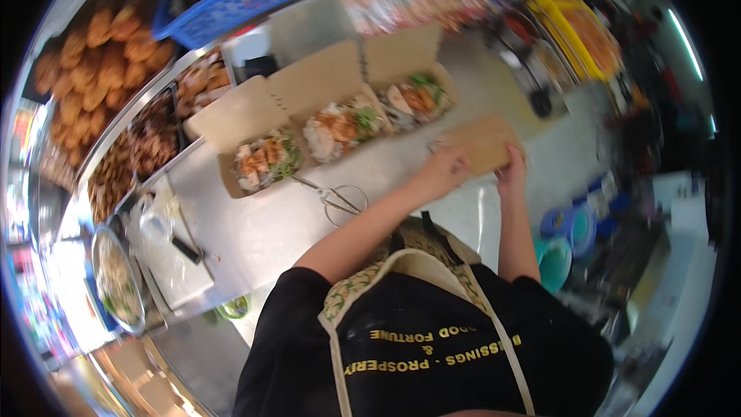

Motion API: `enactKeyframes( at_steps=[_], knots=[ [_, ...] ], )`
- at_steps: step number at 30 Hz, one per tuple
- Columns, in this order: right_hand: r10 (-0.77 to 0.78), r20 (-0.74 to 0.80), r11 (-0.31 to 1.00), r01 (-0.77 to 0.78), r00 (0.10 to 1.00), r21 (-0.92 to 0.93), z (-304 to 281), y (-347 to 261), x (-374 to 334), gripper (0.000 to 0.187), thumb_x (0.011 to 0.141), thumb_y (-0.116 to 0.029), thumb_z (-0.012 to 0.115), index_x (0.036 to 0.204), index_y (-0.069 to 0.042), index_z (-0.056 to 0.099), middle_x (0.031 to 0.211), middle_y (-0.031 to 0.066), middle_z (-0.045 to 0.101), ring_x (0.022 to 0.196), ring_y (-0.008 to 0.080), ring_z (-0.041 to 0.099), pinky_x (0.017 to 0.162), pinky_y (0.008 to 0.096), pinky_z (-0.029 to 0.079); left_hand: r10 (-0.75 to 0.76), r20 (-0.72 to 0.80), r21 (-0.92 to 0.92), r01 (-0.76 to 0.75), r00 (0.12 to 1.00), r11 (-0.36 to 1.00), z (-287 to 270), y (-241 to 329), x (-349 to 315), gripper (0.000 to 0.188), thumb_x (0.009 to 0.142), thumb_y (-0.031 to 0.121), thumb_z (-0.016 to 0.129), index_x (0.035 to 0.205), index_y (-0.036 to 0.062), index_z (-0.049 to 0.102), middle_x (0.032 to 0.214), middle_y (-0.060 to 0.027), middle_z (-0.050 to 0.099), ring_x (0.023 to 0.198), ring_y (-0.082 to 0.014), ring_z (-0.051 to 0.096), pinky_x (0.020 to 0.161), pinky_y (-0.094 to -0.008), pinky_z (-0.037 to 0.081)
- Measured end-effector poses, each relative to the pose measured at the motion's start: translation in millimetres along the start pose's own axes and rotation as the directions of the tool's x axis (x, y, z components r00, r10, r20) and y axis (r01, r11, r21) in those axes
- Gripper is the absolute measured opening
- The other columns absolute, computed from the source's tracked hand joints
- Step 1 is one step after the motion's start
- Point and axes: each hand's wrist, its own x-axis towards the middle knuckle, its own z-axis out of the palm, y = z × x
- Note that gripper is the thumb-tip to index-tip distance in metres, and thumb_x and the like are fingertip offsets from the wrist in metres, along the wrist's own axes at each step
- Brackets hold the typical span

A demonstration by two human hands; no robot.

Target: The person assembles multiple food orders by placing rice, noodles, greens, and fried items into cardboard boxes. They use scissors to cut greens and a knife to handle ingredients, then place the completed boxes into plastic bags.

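Note:
A closed brown cardboard takeaway box (pixel 485 143) is on the steel counter, held between my two hands. My left hand (pixel 444 173) grips its near left corner, fingers curled. Around its right edge my right hand (pixel 510 167) is closed. To the left stand three open takeaway boxes in a row: the left box (pixel 224 174), the middle box (pixel 309 112) and the right box (pixel 448 81). Each holds rice, sliced meat with orange sauce and green leaves. By my left forearm lies a metal utensil with loop handles (pixel 336 199), scissors or tongs; I cannot tell which.
Left are a cutting board (pixel 174 262) with a dark-handled knife (pixel 186 250), a bowl of food (pixel 116 278) and trays of meat (pixel 153 135). Fried pieces (pixel 100 62) pile behind. A blue basket (pixel 239 4) and yellow tray (pixel 567 23) stand at the back; a teal tub (pixel 553 264) sits right.

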Motion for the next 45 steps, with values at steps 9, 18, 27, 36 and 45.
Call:
enactKeyframes(
  at_steps=[9,18,27,36,45],
  knots=[
    [0.139,0.164,0.815,-0.019,0.977,-0.579,-37.5,6.2,102.1,0.085,0.089,-0.052,0.066,0.15,-0.002,0.033,0.129,0.0131,0.057,0.112,0.022,0.058,0.076,0.0354,0.053,0.218,-0.405,0.102,-0.193,0.888,0.976,-79.2,-0.5,-61.5,0.029,0.096,0.006,0.055,0.124,0.0077,0.062,0.114,-0.0083,0.065,0.102,-0.0181,0.063,0.087,-0.031,0.053],
    [0.049,0.376,0.331,0.34,0.925,-0.88,47.5,-137.3,74.9,0.042,0.1,-0.035,0.055,0.127,-0.003,0.059,0.096,0.0075,0.067,0.079,0.0149,0.064,0.065,0.028,0.053,-0.038,-0.952,0.141,-0.543,-0.305,0.828,-249.1,-23.9,-346.2,0.041,0.1,0.014,0.051,0.137,0.0011,0.042,0.13,-0.016,0.057,0.107,-0.0237,0.062,0.097,-0.0347,0.05],
    [0.261,0.938,0.769,0.538,0.229,-0.345,327.9,-7.8,-236.5,0.033,0.101,-0.018,0.055,0.132,-0.006,0.058,0.108,0.0089,0.069,0.093,0.0152,0.066,0.083,0.0283,0.053,-0.543,-0.823,-0.534,-0.556,0.168,0.636,-408.0,-72.5,-449.6,0.082,0.094,0.055,0.058,0.138,-0.0101,0.035,0.133,-0.0185,0.047,0.128,-0.0328,0.048,0.109,-0.0402,0.042],
    [0.773,0.588,0.619,0.482,-0.237,-0.62,370.2,177.6,-409.6,0.032,0.101,-0.015,0.055,0.129,-0.002,0.057,0.112,0.0108,0.068,0.094,0.0151,0.066,0.085,0.0283,0.053,0.394,-0.839,0.527,0.741,0.375,0.417,-308.6,-32.6,-534.6,0.103,0.073,0.034,0.084,0.149,0.0009,0.023,0.144,-0.0227,0.036,0.127,-0.0389,0.048,0.108,-0.0474,0.037],
    [0.564,0.825,0.819,0.109,0.019,-0.563,398.3,270.2,-474.0,0.029,0.1,-0.012,0.054,0.125,0.002,0.059,0.113,0.0083,0.066,0.1,0.0144,0.063,0.089,0.0289,0.051,0.33,-0.94,0.257,0.816,0.087,0.517,-297.7,-74.5,-531.4,0.029,0.079,0.014,0.07,0.098,-0.0007,0.053,0.094,-0.0187,0.062,0.094,-0.0381,0.057,0.082,-0.049,0.047]
  ],
)
